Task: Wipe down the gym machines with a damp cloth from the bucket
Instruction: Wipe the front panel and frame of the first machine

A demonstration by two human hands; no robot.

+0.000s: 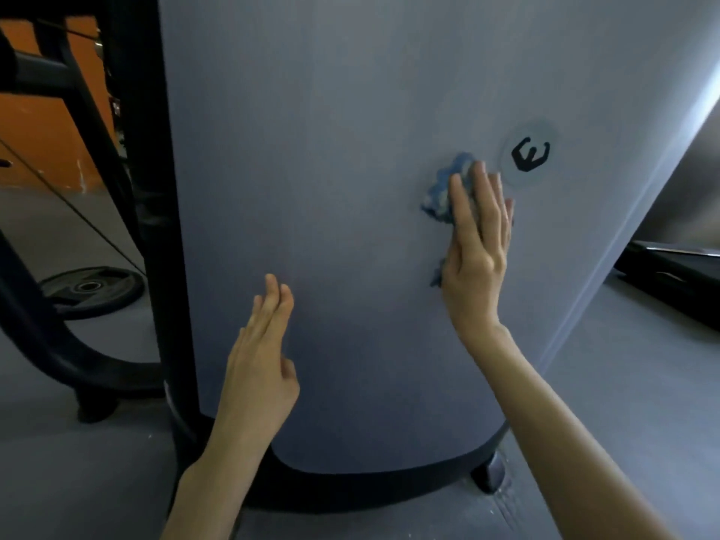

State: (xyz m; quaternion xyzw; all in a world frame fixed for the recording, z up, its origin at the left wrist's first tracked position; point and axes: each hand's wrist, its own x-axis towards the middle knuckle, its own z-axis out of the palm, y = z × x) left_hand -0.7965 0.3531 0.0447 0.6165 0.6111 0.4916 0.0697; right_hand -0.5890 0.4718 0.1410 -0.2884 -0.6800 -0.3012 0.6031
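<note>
**Cloth pressed flat on the machine panel**

Head view: A grey-blue panel [331, 150] of a gym machine is seen filling most of the picture, curved at its lower edge above a dark base. A crumpled blue cloth [442, 187] is pressed against the panel by the right hand [477, 243], whose fingers are laid straight and flat over it; nothing is gripped. The cloth is seen bunched out to the left of the fingers, and a small corner shows beside the heel of the hand. A round logo [530, 153] with a black mark is found just beside the fingertips, up and to the right. The left hand [261, 356] is held lower and to the left, released, with its fingers straight and close together, pointing up along the panel; whether the panel is touched cannot be told. A black frame [152, 150] is seen along the panel's left edge, and a weight plate [91, 290] is laid flat on the grey floor [623, 383] beyond it. An orange wall [39, 122] is seen behind.
</note>
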